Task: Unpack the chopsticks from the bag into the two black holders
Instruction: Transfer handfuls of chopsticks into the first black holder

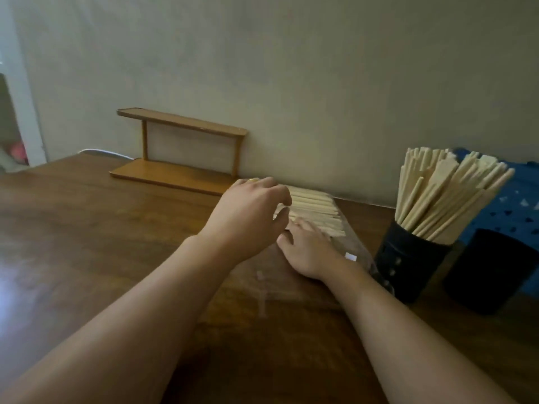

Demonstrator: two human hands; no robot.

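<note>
Spanning the lower frame: wooden table (96, 228), dark brown, cut off at left, right and bottom edges.
Shelf: small two-tier wooden rack (180, 150), left of the bag, against the wall.
Crate: blue perforated box (519, 205), right of the bag, cut off by the frame edge, partly hidden by both holders.
Bag: clear plastic bag (357, 243), flat on the table by the wall; outline faint, near end hard to trace.
Holders: full black holder (408, 263), just right of the bag, crammed with upright chopsticks; second black holder (490, 272) farther right, contents not visible.
Chopsticks: pale chopsticks (315, 208) lying in the bag's far end.
Left hand (250, 211): over the bag's left edge, fingers curled; grasp unclear.
Right hand (309, 249): lying flat on the bag, fingers straight, tips on the chopsticks.
</note>
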